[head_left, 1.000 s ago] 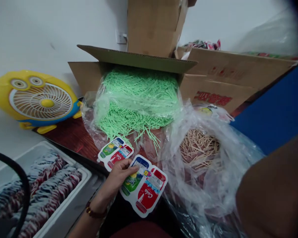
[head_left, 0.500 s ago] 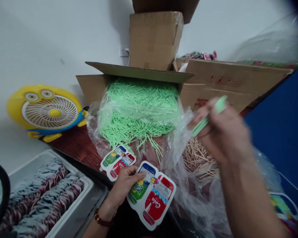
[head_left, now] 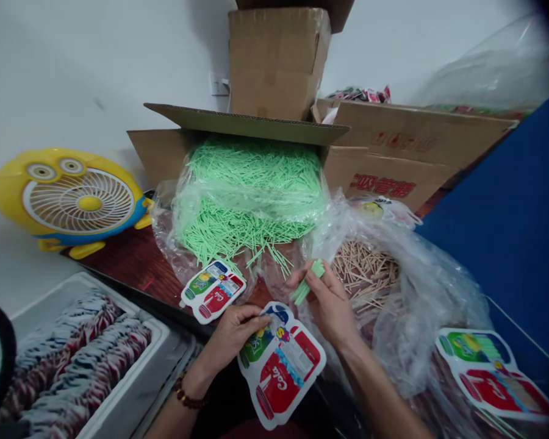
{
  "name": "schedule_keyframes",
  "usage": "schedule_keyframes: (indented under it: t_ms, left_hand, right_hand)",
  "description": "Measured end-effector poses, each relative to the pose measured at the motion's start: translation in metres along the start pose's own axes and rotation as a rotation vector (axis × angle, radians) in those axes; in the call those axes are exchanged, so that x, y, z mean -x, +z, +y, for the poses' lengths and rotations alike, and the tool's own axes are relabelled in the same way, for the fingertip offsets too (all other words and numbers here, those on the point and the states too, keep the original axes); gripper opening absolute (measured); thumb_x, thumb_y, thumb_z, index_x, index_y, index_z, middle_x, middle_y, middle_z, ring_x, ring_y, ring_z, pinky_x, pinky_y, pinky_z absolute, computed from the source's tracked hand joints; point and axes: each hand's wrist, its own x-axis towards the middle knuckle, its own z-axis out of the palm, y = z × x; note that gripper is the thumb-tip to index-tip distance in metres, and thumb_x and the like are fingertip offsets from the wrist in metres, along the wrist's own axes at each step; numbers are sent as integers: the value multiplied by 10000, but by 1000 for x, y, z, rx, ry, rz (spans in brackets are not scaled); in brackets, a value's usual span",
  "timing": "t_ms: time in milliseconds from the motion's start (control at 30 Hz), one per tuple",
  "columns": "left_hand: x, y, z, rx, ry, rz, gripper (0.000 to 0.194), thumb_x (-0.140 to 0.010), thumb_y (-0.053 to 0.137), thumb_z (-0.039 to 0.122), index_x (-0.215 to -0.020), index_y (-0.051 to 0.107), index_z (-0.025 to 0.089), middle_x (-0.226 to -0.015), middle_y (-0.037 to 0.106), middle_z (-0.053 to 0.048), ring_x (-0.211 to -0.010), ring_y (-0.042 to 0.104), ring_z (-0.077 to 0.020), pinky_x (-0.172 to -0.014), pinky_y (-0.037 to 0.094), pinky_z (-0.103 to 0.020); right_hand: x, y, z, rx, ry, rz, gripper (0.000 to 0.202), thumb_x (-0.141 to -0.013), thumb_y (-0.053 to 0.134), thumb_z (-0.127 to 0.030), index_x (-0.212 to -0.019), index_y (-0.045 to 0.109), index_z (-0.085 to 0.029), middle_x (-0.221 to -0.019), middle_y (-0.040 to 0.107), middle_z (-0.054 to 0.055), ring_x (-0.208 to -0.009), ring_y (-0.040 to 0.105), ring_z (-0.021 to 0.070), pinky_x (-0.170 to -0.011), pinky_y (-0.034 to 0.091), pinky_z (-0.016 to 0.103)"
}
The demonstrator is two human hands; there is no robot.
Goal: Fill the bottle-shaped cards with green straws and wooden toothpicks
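Pinched between the thumb and fingers of my left hand (head_left: 235, 334) is a printed pouch (head_left: 281, 372) with a green and a red bottle picture. Just above and right of it, my right hand (head_left: 326, 299) grips a small bundle of light green sticks (head_left: 308, 283). A second pouch (head_left: 213, 290) lies at the table edge, left of the held one. Behind the hands, a large heap of green sticks (head_left: 251, 189) spills from an open, plastic-lined cardboard box (head_left: 247, 125). Pale brown sticks (head_left: 368, 271) lie on plastic right of my right hand.
A yellow fan (head_left: 89, 203) stands at the left. Below it, a white bin (head_left: 119, 390) holds rows of packed pouches. Another pouch (head_left: 494, 372) lies at the lower right, near a blue panel (head_left: 507, 225). Cardboard boxes (head_left: 274, 67) stand behind, and crumpled clear plastic (head_left: 416, 305) spreads right.
My right hand has come down and left with the green sticks, close to the held pouch. My left hand still holds the pouch. The view has shifted slightly.
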Motion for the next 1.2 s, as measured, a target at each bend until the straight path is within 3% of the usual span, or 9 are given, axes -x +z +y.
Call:
schedule_keyframes:
  t_ms: [133,267,467,633,767,900,1100,1200]
  left_hand:
    - [3,5,-2,13,45,-27,277,-809,644,408,-723,713,153,-629,599,4,-581,481,-116,-545,373,-200]
    - [4,7,-4,12,55,-50,282,-816,633,407,-707,698,155,-635,582,6,-597,465,-119,-557,367,-202]
    - [2,9,-7,58,47,-12,277,-808,646,416,-745,699,151,-655,587,2,-618,473,-123,-571,378,-206]
    - [-1,11,-6,126,27,-16,266,-782,681,418,-762,691,152,-674,611,-2,-628,508,-127,-584,400,-207]
    - [-4,9,-6,276,-15,-57,237,-734,741,385,-787,694,158,-730,657,-7,-644,554,-123,-610,434,-208]
    - [-6,8,-8,346,-25,-36,250,-720,755,378,-824,708,155,-757,689,-24,-656,591,-136,-629,454,-224]
    - [-11,13,-13,374,-9,-6,243,-739,745,363,-835,709,143,-742,692,-27,-625,591,-124,-616,450,-222]
    - [-13,16,-15,397,-5,-30,236,-751,737,352,-864,711,146,-774,699,-33,-653,604,-132,-637,460,-230]
  right_hand:
    - [9,17,14,-286,38,156,140,-886,555,-358,-955,474,-266,-834,659,-4,-783,657,179,-668,525,280]
    - [18,25,24,-325,82,218,165,-870,570,-357,-950,461,-263,-861,658,7,-822,666,192,-664,532,281]
    - [27,20,27,-365,93,253,139,-874,577,-327,-955,479,-272,-823,641,-12,-890,659,200,-724,533,297]
    - [29,19,30,-323,143,137,113,-872,588,-339,-901,517,-255,-985,679,31,-1041,621,215,-812,522,324]
    - [25,15,31,-284,251,-38,136,-815,650,-333,-875,565,-246,-1192,635,50,-1120,587,241,-898,502,376]
    - [18,0,19,-212,250,-154,265,-849,616,-349,-1104,585,-285,-1324,560,46,-1194,544,235,-1008,434,424]
    - [21,-21,-12,528,142,-396,477,-914,527,-381,-1381,448,-322,-1422,462,39,-1328,397,250,-1131,252,487]
    - [24,-26,-15,658,97,-452,508,-925,514,-365,-1416,388,-332,-1432,449,36,-1320,407,243,-1122,277,481]
